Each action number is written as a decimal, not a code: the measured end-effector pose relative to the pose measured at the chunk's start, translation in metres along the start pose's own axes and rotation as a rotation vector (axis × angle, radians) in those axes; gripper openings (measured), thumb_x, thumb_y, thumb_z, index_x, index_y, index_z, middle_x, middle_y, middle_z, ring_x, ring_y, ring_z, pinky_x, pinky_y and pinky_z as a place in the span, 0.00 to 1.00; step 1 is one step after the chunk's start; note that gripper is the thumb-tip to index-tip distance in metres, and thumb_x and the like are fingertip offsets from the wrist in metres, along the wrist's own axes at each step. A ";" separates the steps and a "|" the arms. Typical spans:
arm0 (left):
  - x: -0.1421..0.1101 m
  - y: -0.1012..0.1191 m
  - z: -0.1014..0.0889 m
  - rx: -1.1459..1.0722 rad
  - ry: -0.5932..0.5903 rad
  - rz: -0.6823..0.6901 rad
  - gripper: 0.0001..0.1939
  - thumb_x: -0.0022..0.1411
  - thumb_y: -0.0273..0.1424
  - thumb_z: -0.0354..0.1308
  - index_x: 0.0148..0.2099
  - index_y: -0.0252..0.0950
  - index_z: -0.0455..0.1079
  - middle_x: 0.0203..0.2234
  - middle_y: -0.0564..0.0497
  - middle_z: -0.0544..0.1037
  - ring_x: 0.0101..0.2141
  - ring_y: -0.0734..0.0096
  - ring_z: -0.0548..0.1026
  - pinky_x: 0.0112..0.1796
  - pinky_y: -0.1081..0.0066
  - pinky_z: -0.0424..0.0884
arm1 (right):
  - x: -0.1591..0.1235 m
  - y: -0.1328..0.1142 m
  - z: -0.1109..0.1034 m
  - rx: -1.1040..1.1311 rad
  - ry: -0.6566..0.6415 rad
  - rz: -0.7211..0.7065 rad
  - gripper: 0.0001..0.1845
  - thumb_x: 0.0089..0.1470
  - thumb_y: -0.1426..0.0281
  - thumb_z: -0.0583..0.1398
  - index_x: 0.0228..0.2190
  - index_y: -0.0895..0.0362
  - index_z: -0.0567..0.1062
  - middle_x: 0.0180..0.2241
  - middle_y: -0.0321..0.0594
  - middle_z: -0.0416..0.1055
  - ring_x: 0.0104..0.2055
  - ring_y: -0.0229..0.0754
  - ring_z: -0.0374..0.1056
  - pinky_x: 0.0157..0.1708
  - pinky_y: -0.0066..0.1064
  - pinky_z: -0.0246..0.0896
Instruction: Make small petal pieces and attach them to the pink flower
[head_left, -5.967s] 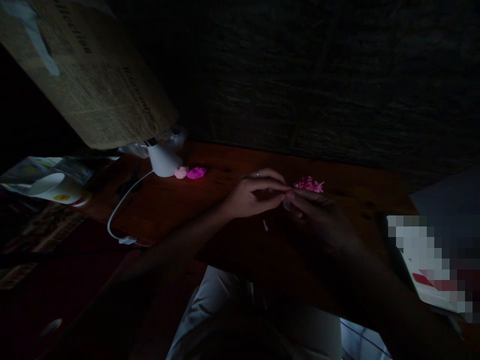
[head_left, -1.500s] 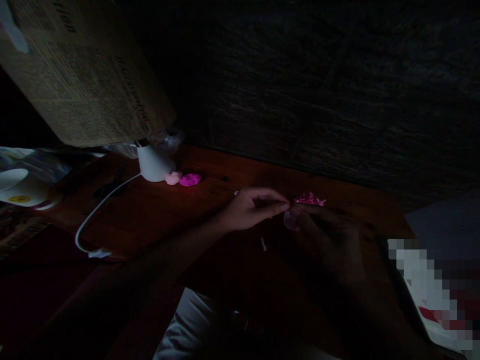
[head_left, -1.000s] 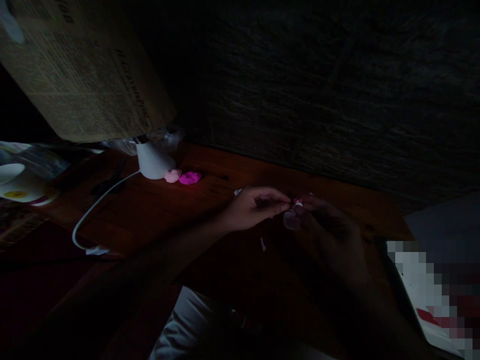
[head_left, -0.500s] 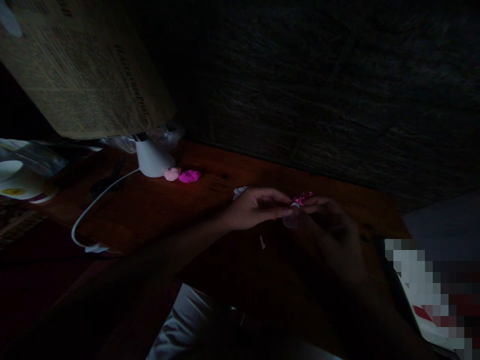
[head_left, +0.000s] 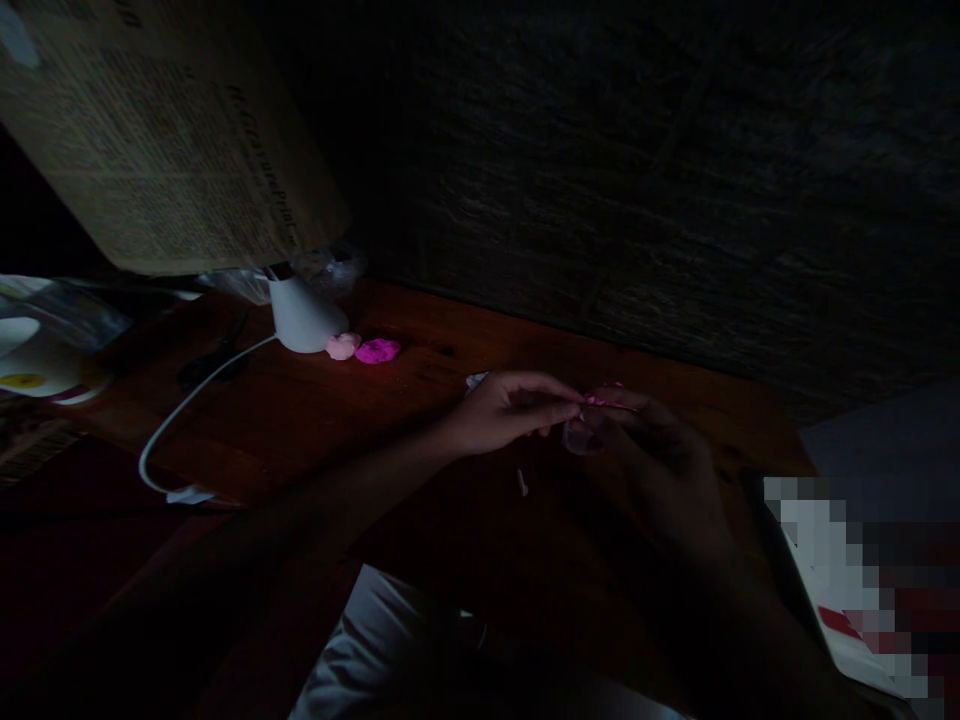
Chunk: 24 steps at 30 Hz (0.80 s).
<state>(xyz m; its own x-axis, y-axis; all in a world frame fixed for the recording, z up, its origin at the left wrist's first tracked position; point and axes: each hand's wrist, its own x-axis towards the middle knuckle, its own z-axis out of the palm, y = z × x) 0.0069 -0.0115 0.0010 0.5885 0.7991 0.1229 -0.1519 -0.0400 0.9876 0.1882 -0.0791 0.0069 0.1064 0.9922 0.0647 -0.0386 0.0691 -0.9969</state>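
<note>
In the dim head view, the fingertips of my left hand [head_left: 510,412] and my right hand [head_left: 667,455] meet in a pinch above the wooden table. A small translucent piece [head_left: 576,437], kind unclear, hangs under my right fingers, which grip it. What my left thumb and forefinger pinch is too small and dark to tell. Ruffled pink bits [head_left: 600,400] show right behind the fingertips, partly covered by my right hand. Left of the hands, a pale pink lump [head_left: 343,346] touches a magenta lump [head_left: 377,350]; both look like soft clay. A small white stick-like piece [head_left: 522,483] lies below.
A lamp with a newsprint shade [head_left: 202,150] and white base [head_left: 304,315] stands at the left, its white cable [head_left: 154,440] looping forward. A paper cup [head_left: 34,360] is farther left. A whitish scrap [head_left: 475,380] lies behind my left wrist. A dark-edged device [head_left: 795,560] is at the right.
Both hands stay close together while the right fingers shift. The translucent piece tilts and turns between them, and a white part that showed at its top is now mostly hidden. The camera has turned slightly.
</note>
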 end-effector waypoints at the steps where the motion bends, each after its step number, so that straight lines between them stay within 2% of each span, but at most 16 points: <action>1: 0.000 0.000 0.000 0.000 0.001 0.002 0.15 0.58 0.36 0.67 0.44 0.31 0.78 0.32 0.49 0.80 0.26 0.80 0.72 0.28 0.76 0.66 | 0.000 0.000 0.000 0.004 0.003 -0.003 0.16 0.51 0.62 0.72 0.41 0.52 0.80 0.32 0.38 0.82 0.32 0.40 0.76 0.36 0.34 0.73; 5: 0.001 -0.002 0.000 0.001 0.025 0.034 0.11 0.60 0.34 0.66 0.41 0.31 0.78 0.28 0.51 0.78 0.24 0.81 0.70 0.26 0.77 0.64 | 0.000 0.001 0.000 -0.001 -0.002 -0.057 0.11 0.51 0.62 0.71 0.37 0.51 0.80 0.33 0.37 0.81 0.33 0.40 0.75 0.36 0.33 0.72; 9: 0.002 -0.003 -0.001 0.020 0.068 0.049 0.12 0.59 0.35 0.66 0.40 0.31 0.78 0.29 0.51 0.78 0.24 0.81 0.69 0.26 0.77 0.63 | -0.002 0.002 0.000 -0.038 -0.001 -0.197 0.07 0.53 0.66 0.70 0.31 0.51 0.77 0.34 0.34 0.77 0.35 0.37 0.72 0.37 0.29 0.69; 12: 0.002 -0.003 -0.002 0.030 0.087 0.059 0.12 0.58 0.35 0.67 0.41 0.31 0.78 0.29 0.51 0.79 0.24 0.81 0.68 0.26 0.77 0.64 | -0.004 0.001 -0.001 -0.082 -0.042 -0.229 0.05 0.57 0.67 0.67 0.30 0.51 0.77 0.32 0.34 0.76 0.34 0.36 0.71 0.37 0.28 0.68; 16: 0.002 -0.002 -0.001 0.029 0.079 0.071 0.11 0.58 0.34 0.67 0.40 0.31 0.78 0.29 0.51 0.79 0.24 0.82 0.69 0.26 0.77 0.64 | -0.005 -0.001 -0.001 -0.093 -0.068 -0.216 0.06 0.57 0.67 0.66 0.29 0.51 0.77 0.27 0.33 0.75 0.30 0.35 0.70 0.33 0.26 0.67; 20: 0.002 -0.002 0.000 0.031 0.048 0.059 0.11 0.58 0.34 0.67 0.41 0.31 0.78 0.30 0.50 0.79 0.24 0.81 0.70 0.26 0.77 0.64 | -0.003 -0.003 0.001 -0.050 0.026 -0.169 0.06 0.53 0.65 0.70 0.29 0.52 0.79 0.25 0.33 0.76 0.27 0.36 0.71 0.31 0.28 0.69; 24: 0.001 -0.002 0.001 0.046 0.033 0.049 0.11 0.59 0.34 0.66 0.42 0.31 0.78 0.30 0.51 0.79 0.24 0.81 0.70 0.27 0.77 0.65 | 0.001 -0.003 0.001 -0.012 0.090 -0.035 0.10 0.50 0.62 0.72 0.34 0.52 0.82 0.29 0.37 0.80 0.29 0.40 0.76 0.32 0.34 0.75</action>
<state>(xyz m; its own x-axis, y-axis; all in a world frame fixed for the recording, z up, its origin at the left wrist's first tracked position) 0.0083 -0.0110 -0.0012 0.5544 0.8149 0.1688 -0.1433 -0.1064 0.9839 0.1871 -0.0784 0.0098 0.1966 0.9759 0.0952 -0.0220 0.1015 -0.9946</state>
